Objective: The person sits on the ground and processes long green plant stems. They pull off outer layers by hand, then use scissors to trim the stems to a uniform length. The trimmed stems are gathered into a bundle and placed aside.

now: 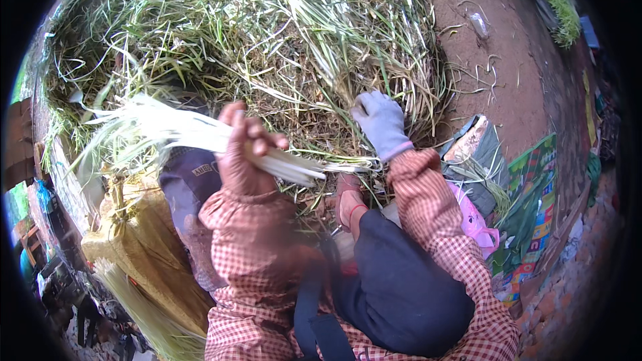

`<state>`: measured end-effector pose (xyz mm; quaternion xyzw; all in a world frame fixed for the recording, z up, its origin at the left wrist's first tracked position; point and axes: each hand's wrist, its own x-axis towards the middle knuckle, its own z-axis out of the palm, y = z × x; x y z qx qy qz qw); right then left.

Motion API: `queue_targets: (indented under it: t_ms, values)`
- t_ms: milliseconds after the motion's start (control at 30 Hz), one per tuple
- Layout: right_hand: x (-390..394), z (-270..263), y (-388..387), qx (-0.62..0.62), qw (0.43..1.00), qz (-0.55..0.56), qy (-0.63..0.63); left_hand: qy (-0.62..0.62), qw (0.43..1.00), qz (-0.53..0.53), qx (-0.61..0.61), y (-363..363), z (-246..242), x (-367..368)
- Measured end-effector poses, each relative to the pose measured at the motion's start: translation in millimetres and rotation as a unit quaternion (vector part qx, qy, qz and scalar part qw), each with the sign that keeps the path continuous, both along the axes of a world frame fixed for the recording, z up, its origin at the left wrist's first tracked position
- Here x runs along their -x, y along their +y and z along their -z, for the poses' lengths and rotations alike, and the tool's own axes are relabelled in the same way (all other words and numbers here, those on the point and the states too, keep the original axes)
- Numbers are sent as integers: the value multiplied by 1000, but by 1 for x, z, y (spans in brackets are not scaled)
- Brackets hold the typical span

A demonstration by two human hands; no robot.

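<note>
My bare left hand is raised and closed around a bundle of pale plant stalks. The bundle lies crosswise, its loose leafy ends to the left and its white ends jutting out to the right of the fist. My right hand, in a light grey work glove, rests against the near right side of a large heap of long green grass-like stalks. Its fingers are curled towards the heap, and whether they grip any stalks is hidden.
A tied yellow-brown sack stands at left, beside a sheaf of pale stalks. My sandalled foot is just below the heap. Dark cloth, a pink plastic bag and a colourful mat lie right. A clear plastic piece lies on bare earth.
</note>
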<state>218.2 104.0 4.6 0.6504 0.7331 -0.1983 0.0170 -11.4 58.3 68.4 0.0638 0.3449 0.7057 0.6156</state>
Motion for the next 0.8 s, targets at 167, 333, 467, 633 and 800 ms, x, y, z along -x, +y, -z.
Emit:
queue_targets:
  t_ms: [167,333,467,633,800]
  values:
    - [-1,-21,-46,42,919,64,386,20,985,78,154,-4,32,-31]
    - [10,-25,-61,154,907,99,380,51,969,144,194,-22,47,-52]
    - [26,-16,-47,219,773,192,563,61,971,111,204,-33,52,-61]
    - [39,-10,-32,164,719,202,645,63,960,161,220,-36,49,-70]
    - [21,-3,-47,-152,945,6,288,95,967,47,231,-28,48,-66]
